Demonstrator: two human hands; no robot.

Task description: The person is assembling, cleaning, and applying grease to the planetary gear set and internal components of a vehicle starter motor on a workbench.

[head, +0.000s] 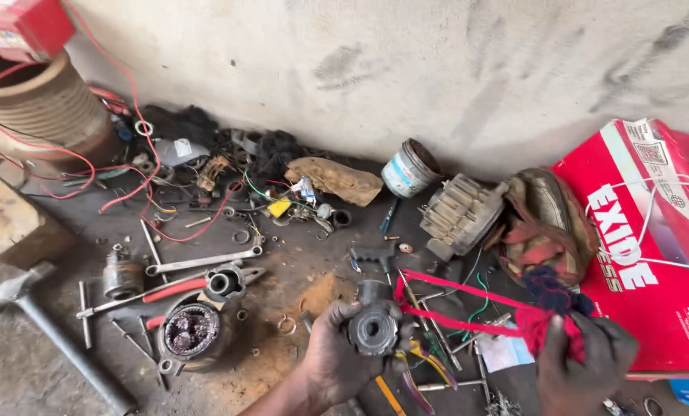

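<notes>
My left hand (335, 360) grips a dark round metal part (373, 330) with a central hole, held over a dirty floor. My right hand (583, 362) clutches a bunched red and dark blue rag (543, 314). Red strips of that rag (444, 296) stretch across from the right hand and wrap around the metal part. Both hands are black with grease.
A round stator housing with copper windings (192, 331) lies at the left beside a spanner (204, 262), a T-handle tool (140, 296) and a hammer (52, 335). A finned alternator body (458, 212), a tin can (410, 169), a red battery box (645, 246) and tangled wires (206, 173) lie by the wall.
</notes>
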